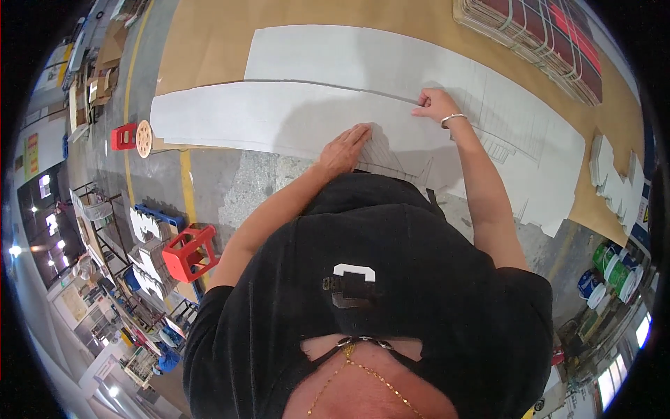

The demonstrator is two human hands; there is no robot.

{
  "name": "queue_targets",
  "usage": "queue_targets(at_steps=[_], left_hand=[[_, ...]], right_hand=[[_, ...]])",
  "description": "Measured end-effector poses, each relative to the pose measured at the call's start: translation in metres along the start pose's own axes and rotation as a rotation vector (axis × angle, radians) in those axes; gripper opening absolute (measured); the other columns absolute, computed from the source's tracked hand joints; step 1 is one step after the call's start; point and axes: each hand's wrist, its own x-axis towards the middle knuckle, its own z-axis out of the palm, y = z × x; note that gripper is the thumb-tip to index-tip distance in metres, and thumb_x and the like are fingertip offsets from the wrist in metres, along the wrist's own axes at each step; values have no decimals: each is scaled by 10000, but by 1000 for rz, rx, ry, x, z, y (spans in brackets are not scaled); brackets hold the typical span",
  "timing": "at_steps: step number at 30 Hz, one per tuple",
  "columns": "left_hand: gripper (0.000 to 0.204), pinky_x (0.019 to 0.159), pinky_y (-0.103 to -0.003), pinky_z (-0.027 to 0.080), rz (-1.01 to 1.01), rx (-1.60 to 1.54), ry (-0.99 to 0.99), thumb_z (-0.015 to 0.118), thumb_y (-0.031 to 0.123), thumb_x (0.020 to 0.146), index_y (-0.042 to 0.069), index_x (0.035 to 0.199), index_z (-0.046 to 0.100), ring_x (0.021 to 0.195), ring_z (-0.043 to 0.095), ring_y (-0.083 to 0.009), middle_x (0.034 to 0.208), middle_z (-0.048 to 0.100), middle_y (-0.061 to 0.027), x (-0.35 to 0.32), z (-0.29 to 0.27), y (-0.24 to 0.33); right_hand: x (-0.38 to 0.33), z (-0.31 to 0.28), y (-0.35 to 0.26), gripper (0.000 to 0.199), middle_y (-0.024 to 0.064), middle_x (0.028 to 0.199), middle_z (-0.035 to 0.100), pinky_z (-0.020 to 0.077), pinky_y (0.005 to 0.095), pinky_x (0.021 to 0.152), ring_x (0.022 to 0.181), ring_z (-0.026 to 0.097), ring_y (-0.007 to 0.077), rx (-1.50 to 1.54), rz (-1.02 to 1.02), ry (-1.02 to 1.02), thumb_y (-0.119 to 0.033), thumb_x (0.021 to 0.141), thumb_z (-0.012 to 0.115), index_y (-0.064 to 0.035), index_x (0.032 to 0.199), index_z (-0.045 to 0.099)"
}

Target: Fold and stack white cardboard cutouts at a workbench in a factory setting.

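Observation:
A long white cardboard sheet [230,115] lies across the work surface in front of me, overlapping a second white cardboard sheet [314,52] behind it. My left hand [345,148] rests flat on the near sheet by its front edge, fingers stretched out. Farther right, my right hand [438,106] is closed in a pinch at the edge where the two sheets meet. Its thumb and curled fingers are at the near sheet's back edge; the exact grip is partly hidden. Thin cut or crease lines run over the sheets around the right forearm.
Brown board [202,49] lies under the sheets. A strapped stack of cardboard [530,35] sits at the far right, with white cut pieces [614,174] nearer. Red stools [190,253] stand on the left floor, and several buckets [618,272] on the right.

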Motion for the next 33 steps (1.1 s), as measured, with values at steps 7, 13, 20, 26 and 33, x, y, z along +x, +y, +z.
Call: queue_targets(at_steps=[7,13,20,26,33], left_hand=[[617,962,-303,405,-69,-171,72,522,32,690,-18,1285,368,1222,386,-259,1354,329,-114,-3,-3,0],[550,944,-310,411,-20,-129,85,517,27,683,-61,1217,424,1196,404,-264,1312,364,-126,0,-4,-4],[544,938,-308,413,-74,-235,49,503,13,685,-52,1219,426,1187,412,-267,1311,365,-127,0,-12,3],[530,965,-341,392,-34,-72,156,491,26,710,-11,1235,432,1193,412,-276,1298,395,-129,2,-6,6],[576,1037,-337,320,126,24,29,508,29,690,30,1261,430,1268,337,-246,1349,369,-102,6,8,4]], right_hand=[[5,0,2,308,83,681,624,472,315,607,630,581,200,-58,66,-41,-289,565,787,-53,654,610],[6,9,2,306,82,660,623,472,312,595,628,589,198,-35,92,42,-302,558,788,-60,646,621],[2,6,2,297,75,657,620,470,303,591,619,581,187,-15,80,31,-284,563,790,-59,644,615],[2,4,-5,303,76,668,619,468,304,591,619,577,192,-4,97,30,-284,565,790,-58,666,615],[-7,-9,-3,317,76,674,614,469,316,606,633,576,208,-160,55,24,-290,568,790,-60,665,594]])
